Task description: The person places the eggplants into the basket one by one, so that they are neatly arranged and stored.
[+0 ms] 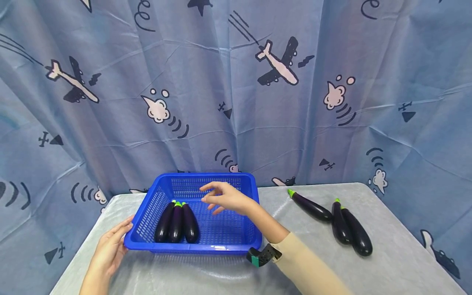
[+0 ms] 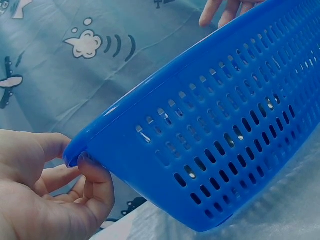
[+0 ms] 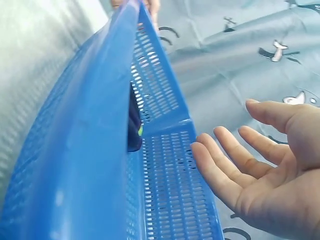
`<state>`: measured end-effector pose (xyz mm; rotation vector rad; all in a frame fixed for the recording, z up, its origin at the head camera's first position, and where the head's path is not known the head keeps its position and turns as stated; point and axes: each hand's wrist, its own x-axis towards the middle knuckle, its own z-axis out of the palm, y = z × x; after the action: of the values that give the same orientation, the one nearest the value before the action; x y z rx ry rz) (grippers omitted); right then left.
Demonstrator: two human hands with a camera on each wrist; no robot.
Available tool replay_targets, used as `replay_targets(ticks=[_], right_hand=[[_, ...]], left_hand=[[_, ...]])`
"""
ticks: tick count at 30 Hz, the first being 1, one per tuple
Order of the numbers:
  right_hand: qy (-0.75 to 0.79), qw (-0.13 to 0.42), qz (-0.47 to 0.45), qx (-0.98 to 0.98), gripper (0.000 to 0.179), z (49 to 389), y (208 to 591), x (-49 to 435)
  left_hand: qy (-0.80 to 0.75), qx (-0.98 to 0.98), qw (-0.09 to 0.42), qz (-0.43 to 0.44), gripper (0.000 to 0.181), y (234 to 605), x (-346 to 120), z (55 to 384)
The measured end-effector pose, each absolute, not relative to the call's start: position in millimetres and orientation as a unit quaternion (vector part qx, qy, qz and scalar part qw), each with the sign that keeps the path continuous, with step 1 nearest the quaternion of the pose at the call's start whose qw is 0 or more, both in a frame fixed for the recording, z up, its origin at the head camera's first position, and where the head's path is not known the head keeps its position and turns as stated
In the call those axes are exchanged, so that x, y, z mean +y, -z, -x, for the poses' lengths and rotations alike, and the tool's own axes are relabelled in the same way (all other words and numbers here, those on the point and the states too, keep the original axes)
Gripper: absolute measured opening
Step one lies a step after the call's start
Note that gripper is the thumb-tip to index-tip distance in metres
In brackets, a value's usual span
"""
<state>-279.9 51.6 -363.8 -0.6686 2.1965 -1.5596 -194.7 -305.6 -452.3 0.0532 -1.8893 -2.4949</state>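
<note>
A blue plastic basket (image 1: 228, 247) with slotted walls stands on the table. Three dark purple eggplants (image 1: 176, 223) with green caps lie side by side in its left half. My left hand (image 1: 110, 246) pinches the basket's left rim; the left wrist view shows the thumb above and the curled fingers (image 2: 97, 175) under the lip. Over the basket's right half hovers my right hand (image 1: 226, 197), holding nothing, its fingers (image 3: 235, 150) relaxed and spread apart. In the right wrist view the eggplants (image 3: 134, 125) are mostly hidden behind the basket's near wall.
Right of the basket, three more eggplants lie on the grey-white table cover (image 1: 295, 262): one slanted eggplant (image 1: 313, 208) and two eggplants (image 1: 350, 229) side by side. A blue patterned curtain (image 1: 236, 102) hangs behind the table. The right wrist wears a black band (image 1: 266, 255).
</note>
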Motion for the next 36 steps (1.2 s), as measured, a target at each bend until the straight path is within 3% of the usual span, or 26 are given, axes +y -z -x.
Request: replay_targets(ticks=[16, 36], right_hand=[[0.56, 0.03, 0.246, 0.79, 0.036, 260.2, 370.0, 98.1], [0.528, -0.103, 0.173, 0.825, 0.033, 240.1, 376.0, 167.3]], left_hand=[[0.797, -0.603, 0.008, -0.016, 0.046, 451.4, -305.5, 195.1], [0.803, -0.595, 0.01, -0.016, 0.046, 453.2, -305.6, 194.9]])
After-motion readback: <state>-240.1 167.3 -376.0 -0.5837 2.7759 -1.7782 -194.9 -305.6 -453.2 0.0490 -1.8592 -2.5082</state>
